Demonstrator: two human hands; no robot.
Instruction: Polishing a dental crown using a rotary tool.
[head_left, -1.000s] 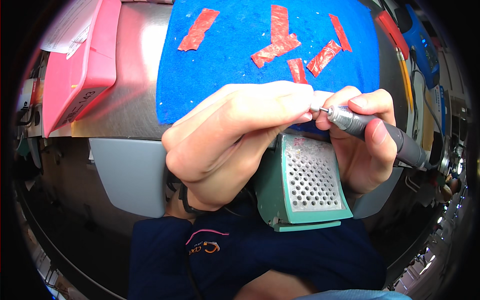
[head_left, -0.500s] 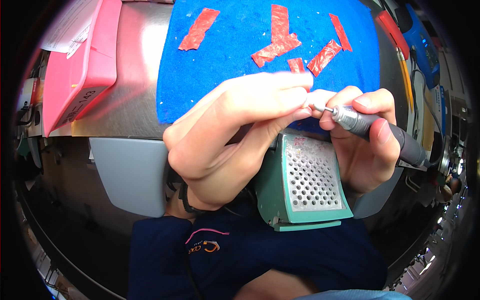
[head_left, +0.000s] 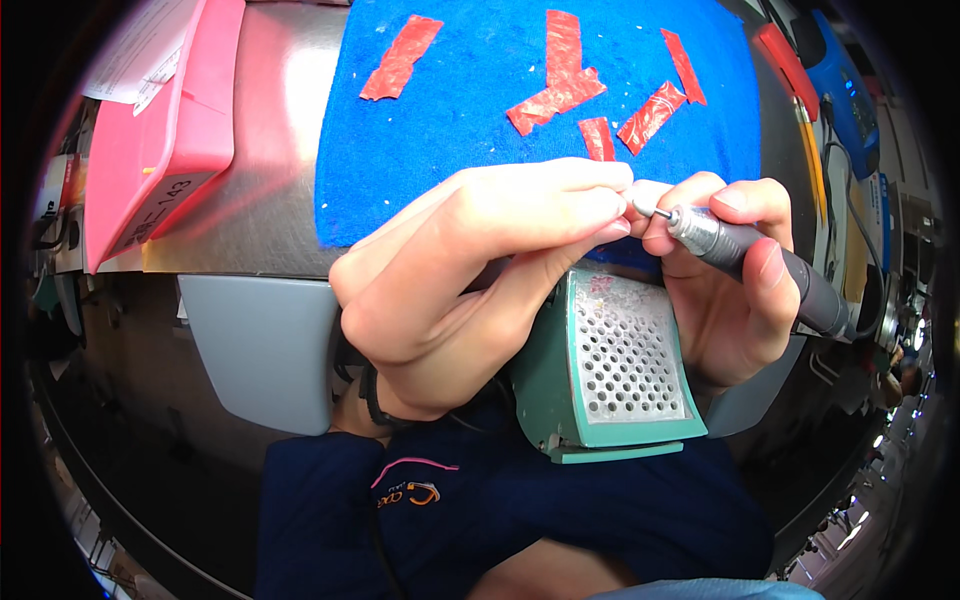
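Handpiece (head_left: 722,244) gripped in my right hand (head_left: 722,300), I hold its metal bit (head_left: 660,212) just beside my left hand (head_left: 470,265), which pinches what seems a small, mostly hidden piece near the green perforated stand (head_left: 632,352).

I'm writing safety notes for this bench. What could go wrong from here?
The gray tool in the right hand has its metal tip close to the left hand's bare fingertips, so a slip might nick them. Fingers also partly block this view around the tip, so a stray touch could be missed.
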